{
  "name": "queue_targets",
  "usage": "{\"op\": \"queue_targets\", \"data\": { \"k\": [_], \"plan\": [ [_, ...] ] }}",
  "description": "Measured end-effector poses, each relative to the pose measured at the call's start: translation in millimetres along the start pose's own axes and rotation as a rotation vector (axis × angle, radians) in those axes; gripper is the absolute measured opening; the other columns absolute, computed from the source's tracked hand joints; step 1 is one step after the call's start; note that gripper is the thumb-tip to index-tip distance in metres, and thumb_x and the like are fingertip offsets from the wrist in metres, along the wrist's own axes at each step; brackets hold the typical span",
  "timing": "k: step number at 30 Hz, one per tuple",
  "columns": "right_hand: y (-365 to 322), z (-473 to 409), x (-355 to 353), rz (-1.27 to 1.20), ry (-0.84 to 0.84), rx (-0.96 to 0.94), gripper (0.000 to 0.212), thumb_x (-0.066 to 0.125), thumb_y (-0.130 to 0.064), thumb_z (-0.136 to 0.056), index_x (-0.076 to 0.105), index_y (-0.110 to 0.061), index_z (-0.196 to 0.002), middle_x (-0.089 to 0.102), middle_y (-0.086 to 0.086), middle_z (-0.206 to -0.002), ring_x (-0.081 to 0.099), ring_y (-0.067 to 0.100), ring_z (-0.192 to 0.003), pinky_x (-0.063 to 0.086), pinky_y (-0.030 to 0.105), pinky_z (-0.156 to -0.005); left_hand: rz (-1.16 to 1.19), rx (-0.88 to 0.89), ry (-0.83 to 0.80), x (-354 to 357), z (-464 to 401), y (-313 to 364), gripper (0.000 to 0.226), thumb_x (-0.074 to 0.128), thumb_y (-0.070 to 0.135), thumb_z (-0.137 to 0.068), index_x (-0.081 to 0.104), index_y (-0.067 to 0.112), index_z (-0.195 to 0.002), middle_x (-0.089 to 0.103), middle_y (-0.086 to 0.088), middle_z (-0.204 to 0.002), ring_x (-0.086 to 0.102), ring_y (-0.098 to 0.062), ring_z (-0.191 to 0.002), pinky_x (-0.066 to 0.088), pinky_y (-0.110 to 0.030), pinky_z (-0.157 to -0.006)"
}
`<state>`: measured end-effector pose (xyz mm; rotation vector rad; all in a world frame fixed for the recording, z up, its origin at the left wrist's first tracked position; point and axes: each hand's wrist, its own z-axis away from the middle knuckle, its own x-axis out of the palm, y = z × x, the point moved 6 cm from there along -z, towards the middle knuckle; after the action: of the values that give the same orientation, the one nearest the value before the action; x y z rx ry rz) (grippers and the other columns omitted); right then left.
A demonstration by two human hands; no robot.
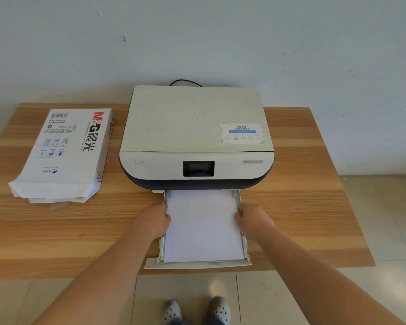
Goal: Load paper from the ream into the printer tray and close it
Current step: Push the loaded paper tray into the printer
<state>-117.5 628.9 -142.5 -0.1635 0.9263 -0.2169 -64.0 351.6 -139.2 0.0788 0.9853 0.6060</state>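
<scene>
While both hands [154, 220] [253, 219] grip its rims, flat white paper [203, 227] fills the tray [197, 264].

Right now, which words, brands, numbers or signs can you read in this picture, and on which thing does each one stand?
"M&G", with large Chinese characters after it: ream wrapper, printed upside down to the camera.
"70": the ream wrapper's near right corner.
"ASIA": ream wrapper, near its open end; uncertain.
"hp" logo: printer lid.
Sticker on the lid: Chinese text, too small to read.
Model label on the printer front: blurred.
</scene>
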Motion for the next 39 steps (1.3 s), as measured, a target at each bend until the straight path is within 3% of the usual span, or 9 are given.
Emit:
{"op": "queue_targets", "data": {
  "k": [5, 16, 22, 26, 34, 39],
  "plan": [
    [-3, -2, 2, 0.003, -0.013, -0.010, 0.015, 0.037, -0.023, -0.096, 0.049, -0.017, -0.089, 0.060, 0.005, -0.087, 0.057, 0.020, -0.073, 0.047, 0.028, -0.058, 0.015, 0.001, -0.005, 2, -1, 2, 0.017, 0.043, 0.018, -0.096, 0.048, 0.016, -0.080, 0.052, -0.002, -0.077, 0.048, -0.011, -0.066, 0.035, -0.024, -0.052],
    [-3, -1, 4, -0.023, 0.000, -0.018, 0.014, 0.037, -0.021, -0.096, 0.048, -0.019, -0.087, 0.058, 0.003, -0.085, 0.056, 0.020, -0.074, 0.045, 0.029, -0.059, 0.022, -0.004, 0.009, 2, -1, 2, 0.016, 0.042, 0.017, -0.096, 0.050, 0.015, -0.082, 0.053, -0.002, -0.078, 0.047, -0.011, -0.065, 0.035, -0.023, -0.051],
    [-3, 0, 3, 0.010, 0.003, -0.022, 0.015, 0.036, -0.023, -0.096, 0.048, -0.021, -0.088, 0.059, 0.003, -0.088, 0.060, 0.022, -0.079, 0.050, 0.032, -0.065, -0.011, 0.001, 0.013, 3, -1, 1, 0.015, 0.041, 0.018, -0.097, 0.052, 0.014, -0.088, 0.054, -0.002, -0.081, 0.052, -0.013, -0.071, 0.040, -0.024, -0.057],
    [-2, 4, -5, 0.040, 0.044, -0.029, 0.020, 0.035, -0.027, -0.097, 0.052, -0.019, -0.090, 0.057, 0.000, -0.079, 0.059, 0.020, -0.074, 0.051, 0.032, -0.064, -0.044, 0.031, 0.014, -2, 3, 3, 0.018, 0.041, 0.024, -0.098, 0.056, 0.014, -0.096, 0.058, -0.003, -0.087, 0.055, -0.014, -0.077, 0.041, -0.025, -0.061],
    [-5, 14, -21, 0.019, 0.092, -0.064, 0.029, 0.041, -0.037, -0.095, 0.056, -0.014, -0.105, 0.061, 0.003, -0.096, 0.060, 0.022, -0.084, 0.055, 0.037, -0.073, -0.064, 0.124, 0.090, -21, 23, 8, 0.018, 0.047, 0.036, -0.095, 0.054, 0.021, -0.087, 0.058, 0.001, -0.083, 0.056, -0.013, -0.075, 0.045, -0.024, -0.062],
    [-6, 29, -20, 0.037, 0.126, -0.154, 0.042, 0.045, -0.046, -0.094, 0.050, -0.018, -0.124, 0.057, 0.004, -0.119, 0.058, 0.022, -0.095, 0.052, 0.033, -0.074, -0.243, 0.311, 0.148, -21, 43, 13, 0.032, 0.045, 0.051, -0.092, 0.051, 0.025, -0.109, 0.052, 0.007, -0.109, 0.050, -0.010, -0.093, 0.044, -0.024, -0.080]
  ]
}}
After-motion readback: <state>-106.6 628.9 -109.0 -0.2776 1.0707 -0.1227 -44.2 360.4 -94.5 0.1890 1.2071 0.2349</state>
